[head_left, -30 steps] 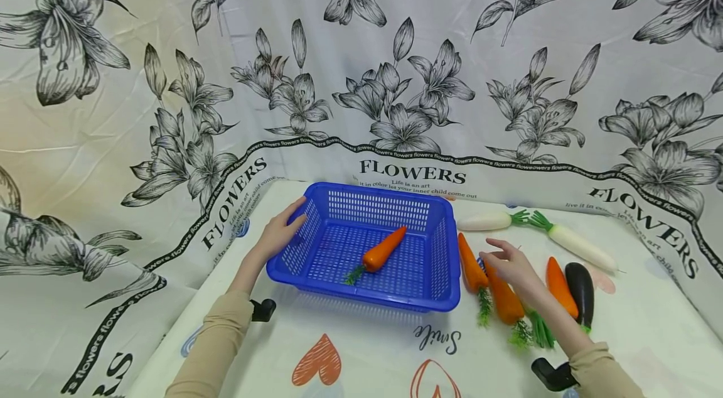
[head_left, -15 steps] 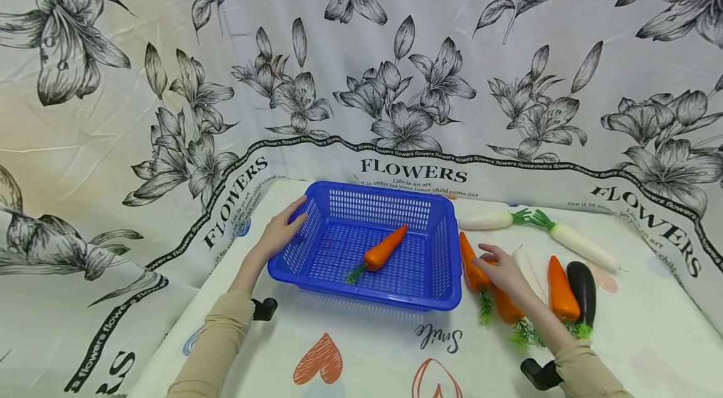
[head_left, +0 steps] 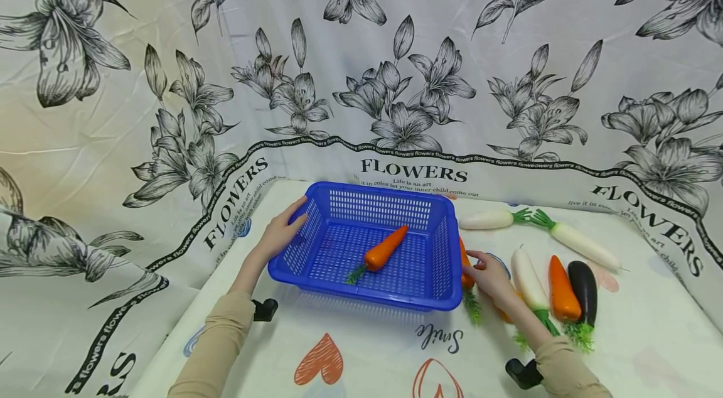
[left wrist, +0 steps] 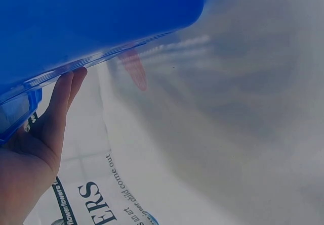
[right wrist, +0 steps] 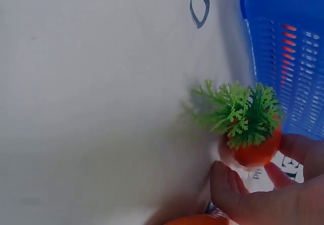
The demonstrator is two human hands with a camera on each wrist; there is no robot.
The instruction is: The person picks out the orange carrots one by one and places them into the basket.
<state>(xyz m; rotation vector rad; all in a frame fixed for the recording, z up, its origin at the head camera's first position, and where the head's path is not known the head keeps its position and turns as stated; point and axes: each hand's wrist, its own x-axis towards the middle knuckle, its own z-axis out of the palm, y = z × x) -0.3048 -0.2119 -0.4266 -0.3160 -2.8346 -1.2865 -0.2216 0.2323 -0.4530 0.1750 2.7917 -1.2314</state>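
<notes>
A blue plastic basket (head_left: 367, 299) stands on the table with one orange carrot (head_left: 385, 250) lying in it. My left hand (head_left: 279, 233) grips the basket's left rim; its fingers lie against the outer side in the left wrist view. Just beyond the right wall, my right hand (head_left: 492, 275) holds a second carrot (right wrist: 259, 151) between thumb and fingers, its green leaves pointing toward me. The basket's edge hides part of that carrot in the head view. Another carrot (head_left: 504, 312) lies mostly hidden beneath the right hand and wrist.
Right of the right hand lie a white radish (head_left: 528, 275), a carrot (head_left: 564, 291) and a dark eggplant (head_left: 583, 288). Two more white radishes, one on the left (head_left: 487, 220) and one on the right (head_left: 584, 247), lie farther back. A flower-printed cloth (head_left: 407, 90) hangs behind the table.
My right hand has moved left and down toward the basket and taken hold of the carrot beside it, shifting it left. My left hand and the basket have stayed put.
</notes>
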